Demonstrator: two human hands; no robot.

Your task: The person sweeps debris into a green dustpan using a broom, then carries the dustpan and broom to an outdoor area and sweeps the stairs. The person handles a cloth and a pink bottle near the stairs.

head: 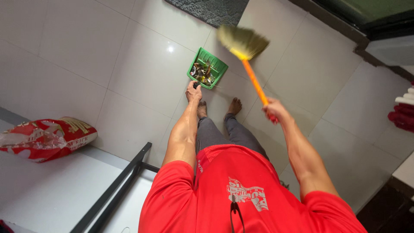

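Dustpan [207, 67]: upper centre, full of litter, left hand [193, 91] wrapped on its handle, keeping it flat.
Broom [246, 51]: right hand [274, 111] fisted round orange stick, bristles lifted.

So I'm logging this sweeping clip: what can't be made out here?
Head view:
- Debris in the green dustpan: too small to identify.
- Dustpan handle: hidden by the left hand.
- Broom bristles: motion-blurred.
- Red sack: partly under clear plastic.

Red short-sleeved T-shirt [241, 194], pale printed graphic on chest, thin black cord hanging just below graphic. Grey trousers [224, 133] below shirt hem. Bare feet [235, 105], bare forearms.
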